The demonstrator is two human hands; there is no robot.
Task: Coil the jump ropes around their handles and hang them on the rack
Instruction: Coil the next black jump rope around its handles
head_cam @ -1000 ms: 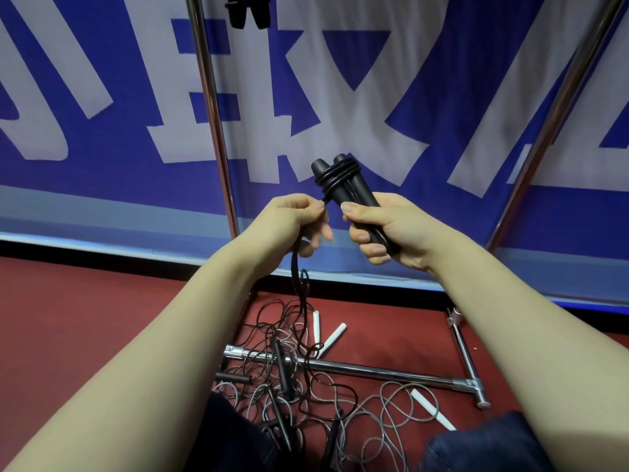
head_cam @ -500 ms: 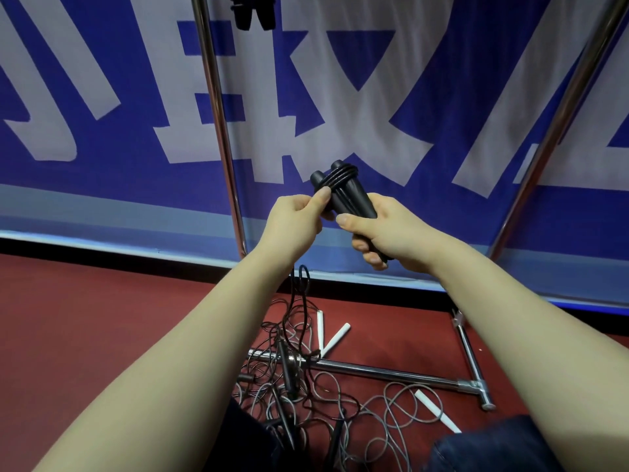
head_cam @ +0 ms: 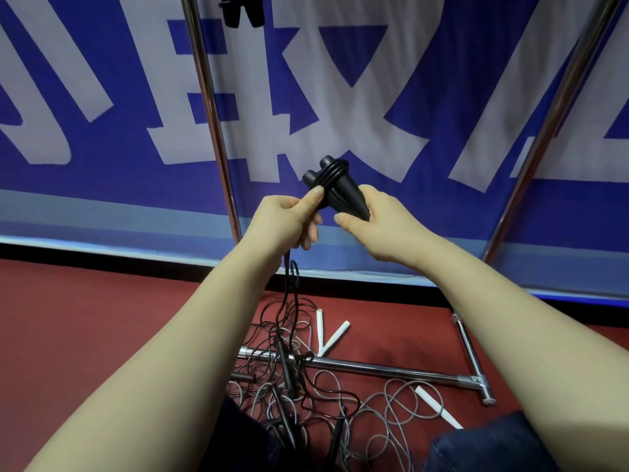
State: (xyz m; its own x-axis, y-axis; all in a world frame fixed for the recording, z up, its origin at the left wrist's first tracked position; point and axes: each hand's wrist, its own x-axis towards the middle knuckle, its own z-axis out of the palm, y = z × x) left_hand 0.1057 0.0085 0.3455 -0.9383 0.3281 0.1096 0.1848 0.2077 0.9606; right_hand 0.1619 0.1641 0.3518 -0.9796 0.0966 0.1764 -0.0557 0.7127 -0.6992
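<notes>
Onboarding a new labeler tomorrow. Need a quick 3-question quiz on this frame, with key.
1. Multiple choice: which hand is wrapped round the lower end of the black handles? A) the left hand B) the right hand C) neither
2. True or false: all of the rope is coiled on the handles, with none trailing down.
3. Fill in: ___ white handles show on the red floor.

Key
1. B.
2. False. A few turns wrap the handles near their tops, but the rope runs down from the left hand to the pile on the floor.
3. Three.
</notes>
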